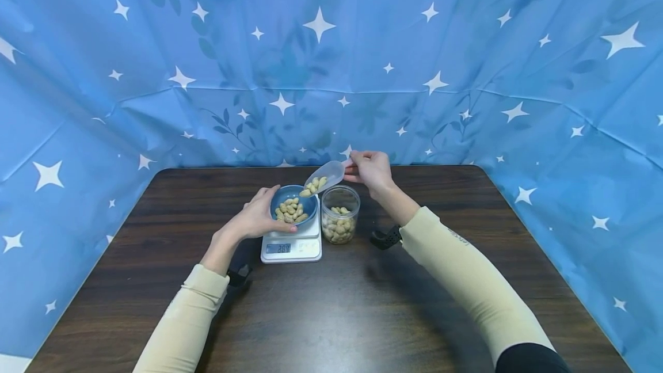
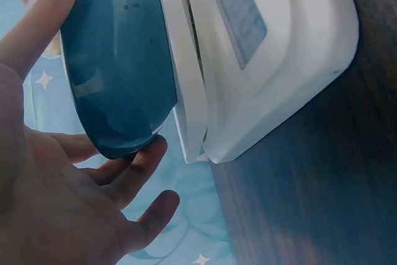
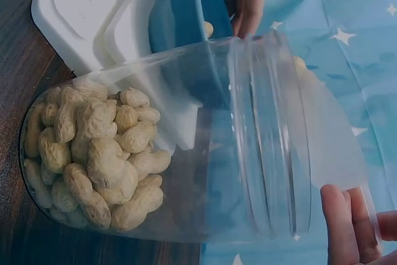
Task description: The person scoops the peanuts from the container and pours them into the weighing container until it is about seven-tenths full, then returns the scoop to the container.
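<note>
A blue bowl (image 1: 277, 205) with peanuts (image 1: 291, 210) in it sits on a white kitchen scale (image 1: 305, 248). My left hand (image 1: 257, 214) holds the bowl from its left side, thumb at the near rim and fingers round the far side; the left wrist view shows the bowl's outer wall (image 2: 121, 60) between them. With its fingers and thumb, my right hand (image 1: 372, 170) pinches the handle of a translucent scoop (image 1: 331, 172). Several peanuts lie in the scoop, whose lip tilts down over the bowl's right rim. Its far end is partly hidden behind the jar in the right wrist view.
A clear jar (image 1: 348, 193), partly filled with peanuts (image 3: 105, 159), stands just right of the scale, below the scoop. The dark wooden table (image 1: 311, 315) ends at a blue star-patterned curtain (image 1: 321, 73) at the back. The scale's display (image 1: 278, 248) shows digits too small to read surely.
</note>
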Tool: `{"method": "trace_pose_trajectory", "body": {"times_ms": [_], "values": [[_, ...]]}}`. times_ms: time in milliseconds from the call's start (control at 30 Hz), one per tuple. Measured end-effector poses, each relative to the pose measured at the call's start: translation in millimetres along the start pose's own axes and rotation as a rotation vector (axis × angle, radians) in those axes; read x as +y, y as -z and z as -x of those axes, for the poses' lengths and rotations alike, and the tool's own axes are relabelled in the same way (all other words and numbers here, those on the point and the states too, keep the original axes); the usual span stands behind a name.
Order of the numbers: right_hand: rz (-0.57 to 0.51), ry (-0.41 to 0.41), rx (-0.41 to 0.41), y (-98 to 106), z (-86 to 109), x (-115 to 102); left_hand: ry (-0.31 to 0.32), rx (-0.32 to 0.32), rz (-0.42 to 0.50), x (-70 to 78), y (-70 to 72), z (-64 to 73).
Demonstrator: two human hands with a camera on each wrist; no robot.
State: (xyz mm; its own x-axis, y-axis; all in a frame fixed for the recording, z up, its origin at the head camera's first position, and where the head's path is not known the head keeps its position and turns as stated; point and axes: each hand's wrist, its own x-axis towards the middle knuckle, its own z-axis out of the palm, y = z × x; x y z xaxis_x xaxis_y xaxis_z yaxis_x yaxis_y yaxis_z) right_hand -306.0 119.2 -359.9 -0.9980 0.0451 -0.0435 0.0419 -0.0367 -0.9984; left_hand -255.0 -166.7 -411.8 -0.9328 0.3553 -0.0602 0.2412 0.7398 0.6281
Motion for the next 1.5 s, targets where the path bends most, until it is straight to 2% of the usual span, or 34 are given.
{"method": "trace_pose_trajectory", "body": {"times_ms": [367, 567, 800, 967, 1267, 1500], "values": [[0.232, 0.209, 0.030, -18, 4.9, -5, 0.018, 0.001, 0.013, 1.4, -1.3, 0.5], [0.289, 0.280, 0.030, -21, 6.5, -10, 0.025, 0.005, 0.017, 1.2, -1.5, 0.5], [0.298, 0.299, 0.026, -13, 10.5, -19, 0.021, 0.007, 0.026, 1.1, -1.4, 1.7], [0.261, 0.323, -0.006, -4, 14.2, -24, 0.018, 0.006, 0.021, -0.3, -2.3, 0.7], [0.273, 0.376, -0.039, 8, 21.3, -37, 0.022, -0.009, 0.033, 0.3, -1.0, 2.5], [0.290, 0.411, -0.056, 17, 27.6, -42, -0.008, 0.001, 0.044, 4.4, 2.2, 2.8]]}}
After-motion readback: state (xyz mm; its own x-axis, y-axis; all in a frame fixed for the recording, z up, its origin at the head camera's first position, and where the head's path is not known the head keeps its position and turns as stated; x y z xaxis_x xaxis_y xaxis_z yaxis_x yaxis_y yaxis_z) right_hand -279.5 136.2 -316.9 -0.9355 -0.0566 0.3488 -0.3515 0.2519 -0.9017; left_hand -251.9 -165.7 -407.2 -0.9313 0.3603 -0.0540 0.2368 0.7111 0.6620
